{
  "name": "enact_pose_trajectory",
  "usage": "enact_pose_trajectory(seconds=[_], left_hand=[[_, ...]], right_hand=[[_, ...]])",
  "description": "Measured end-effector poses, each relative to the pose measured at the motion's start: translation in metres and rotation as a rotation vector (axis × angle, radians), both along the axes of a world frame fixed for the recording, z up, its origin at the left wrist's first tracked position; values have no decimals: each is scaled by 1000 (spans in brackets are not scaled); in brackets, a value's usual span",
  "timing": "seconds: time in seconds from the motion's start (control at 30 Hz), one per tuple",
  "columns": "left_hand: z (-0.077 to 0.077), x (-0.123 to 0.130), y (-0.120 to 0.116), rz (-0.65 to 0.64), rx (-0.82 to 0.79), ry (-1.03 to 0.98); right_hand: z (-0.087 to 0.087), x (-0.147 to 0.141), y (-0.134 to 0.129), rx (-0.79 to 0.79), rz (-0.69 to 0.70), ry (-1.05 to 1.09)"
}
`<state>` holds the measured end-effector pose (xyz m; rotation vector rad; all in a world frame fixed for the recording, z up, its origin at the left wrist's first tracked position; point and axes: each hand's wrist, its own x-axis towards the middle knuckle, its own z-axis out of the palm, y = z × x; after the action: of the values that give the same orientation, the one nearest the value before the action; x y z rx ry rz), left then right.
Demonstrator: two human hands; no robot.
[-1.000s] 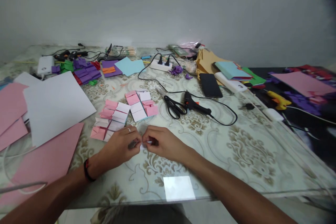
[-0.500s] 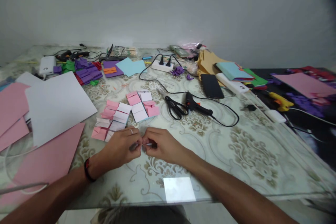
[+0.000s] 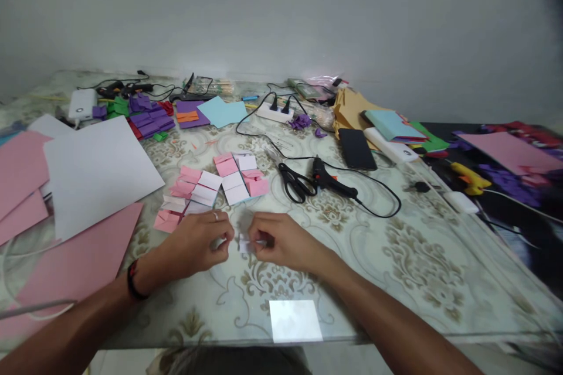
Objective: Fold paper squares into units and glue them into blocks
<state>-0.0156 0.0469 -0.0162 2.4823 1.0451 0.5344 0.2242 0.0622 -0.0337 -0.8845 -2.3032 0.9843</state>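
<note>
A small piece of white paper is pinched between the thumb and fingers of my right hand, low over the table. My left hand, with a ring and a dark bracelet, is just left of the paper and apart from it. Its thumb and forefinger are closed together, with nothing seen in them. Beyond the hands lie two panels of folded pink and white paper pieces, the left panel partly hidden by my left hand, the right panel in full view.
Black scissors and a black glue gun lie right of the panels, the gun's cord looping around. Large white paper and pink sheets cover the left side. Farther back are a power strip, a phone and purple folded pieces.
My hands have moved apart, the left one going left and the right one slightly right. The white paper has come into view, held by the right hand alone.
</note>
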Motion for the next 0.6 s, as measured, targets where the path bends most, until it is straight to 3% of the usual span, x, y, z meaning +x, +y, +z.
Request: enact_pose_trajectory(seconds=[0.17,0.37,0.6], left_hand=[[0,-2,1,80,-38,-45],[-10,5,-5,2,-46,-64],[-14,9,-7,20,-28,-28]], right_hand=[[-1,2,3,-16,-43,39],[-5,-5,-4,8,3,69],[-13,-11,-6,50,-20,88]])
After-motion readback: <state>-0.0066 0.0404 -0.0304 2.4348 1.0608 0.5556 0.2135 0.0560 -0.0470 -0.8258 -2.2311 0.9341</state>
